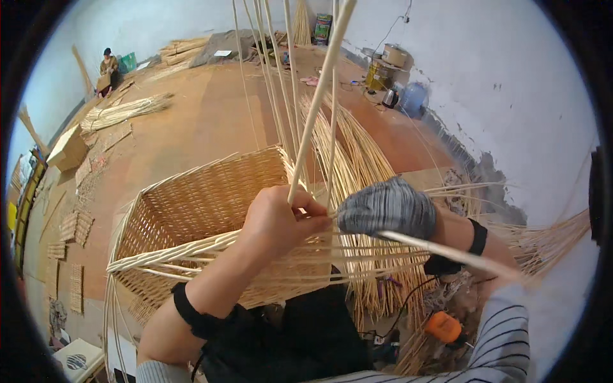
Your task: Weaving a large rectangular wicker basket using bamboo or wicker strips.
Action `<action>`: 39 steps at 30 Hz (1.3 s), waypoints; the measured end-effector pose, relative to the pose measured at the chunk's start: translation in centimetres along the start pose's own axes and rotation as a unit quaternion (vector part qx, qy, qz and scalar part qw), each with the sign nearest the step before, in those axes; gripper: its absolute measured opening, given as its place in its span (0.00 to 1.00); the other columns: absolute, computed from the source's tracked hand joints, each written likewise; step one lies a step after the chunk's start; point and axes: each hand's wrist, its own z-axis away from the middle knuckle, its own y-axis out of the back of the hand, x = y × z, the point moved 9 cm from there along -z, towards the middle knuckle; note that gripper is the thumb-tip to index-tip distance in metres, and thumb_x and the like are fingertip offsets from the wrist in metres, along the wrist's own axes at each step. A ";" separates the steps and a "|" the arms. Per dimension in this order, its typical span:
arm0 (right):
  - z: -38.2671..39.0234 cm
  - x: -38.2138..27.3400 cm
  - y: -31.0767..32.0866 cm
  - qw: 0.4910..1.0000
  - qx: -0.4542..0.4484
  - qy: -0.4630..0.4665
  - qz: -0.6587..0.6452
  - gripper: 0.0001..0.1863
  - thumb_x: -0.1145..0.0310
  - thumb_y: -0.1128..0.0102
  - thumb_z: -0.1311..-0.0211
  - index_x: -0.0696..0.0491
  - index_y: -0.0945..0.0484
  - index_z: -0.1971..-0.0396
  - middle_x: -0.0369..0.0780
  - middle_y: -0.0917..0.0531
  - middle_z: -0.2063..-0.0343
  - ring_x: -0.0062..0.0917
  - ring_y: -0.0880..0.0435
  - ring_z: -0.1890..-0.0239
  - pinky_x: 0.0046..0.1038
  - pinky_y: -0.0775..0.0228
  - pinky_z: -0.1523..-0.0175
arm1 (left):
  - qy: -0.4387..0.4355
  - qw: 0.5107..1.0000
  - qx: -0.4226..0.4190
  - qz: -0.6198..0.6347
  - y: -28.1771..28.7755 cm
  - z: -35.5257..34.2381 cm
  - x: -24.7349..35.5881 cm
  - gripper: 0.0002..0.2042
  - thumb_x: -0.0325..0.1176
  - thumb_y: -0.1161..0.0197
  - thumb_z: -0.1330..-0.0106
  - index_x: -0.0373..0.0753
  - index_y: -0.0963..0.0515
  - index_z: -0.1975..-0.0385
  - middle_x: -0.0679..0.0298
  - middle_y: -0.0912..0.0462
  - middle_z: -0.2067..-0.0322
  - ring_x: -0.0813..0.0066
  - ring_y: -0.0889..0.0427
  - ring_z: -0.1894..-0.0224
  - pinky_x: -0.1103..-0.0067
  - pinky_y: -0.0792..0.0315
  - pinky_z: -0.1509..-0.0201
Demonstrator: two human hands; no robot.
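My left hand (281,217) pinches pale willow rods at the near right corner of a woven rectangular basket (179,204), beside a thick upright rod (319,96). My right hand (386,207), in a grey knit glove, is closed with its fingertips close to my left fingers, on the rods at that corner. A pale rod (460,254) runs out to the lower right from under the glove, blurred at its end. More thin upright rods (274,89) rise from the basket's far right side. The glove hides my right fingers' exact grip.
Loose rod bundles (361,159) lie beside the basket. At the back left another person (108,70) sits near bundled sticks (124,112). A wooden box (67,148) and woven pieces (75,226) lie left. Pots, a kettle and a water jug (412,99) line the right wall. An orange tool (444,327) lies below.
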 end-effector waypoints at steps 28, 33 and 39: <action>2.7 13.3 18.4 0.804 0.246 -0.513 0.171 0.17 0.56 0.43 0.50 0.56 0.23 0.68 0.36 0.21 0.76 0.20 0.24 0.73 0.26 0.31 0.67 | -0.028 0.985 0.147 -0.091 -2.2 3.6 3.5 0.13 0.44 0.32 0.56 0.42 0.24 0.86 0.65 0.22 0.85 0.69 0.21 0.80 0.76 0.28 0.75; 4.4 15.9 14.7 0.776 0.180 -0.559 0.231 0.17 0.56 0.43 0.50 0.55 0.24 0.67 0.37 0.21 0.75 0.21 0.24 0.72 0.25 0.31 0.66 | 0.006 0.986 0.145 -0.080 -2.1 4.3 2.8 0.13 0.45 0.34 0.54 0.42 0.23 0.86 0.65 0.23 0.83 0.69 0.21 0.79 0.75 0.28 0.75; 5.2 14.7 17.0 0.770 0.198 -0.560 0.233 0.17 0.57 0.43 0.50 0.55 0.24 0.65 0.37 0.21 0.74 0.21 0.24 0.70 0.25 0.32 0.64 | -0.024 0.980 0.165 -0.104 -2.1 4.3 3.2 0.12 0.44 0.35 0.53 0.43 0.23 0.86 0.64 0.25 0.84 0.64 0.23 0.80 0.71 0.30 0.76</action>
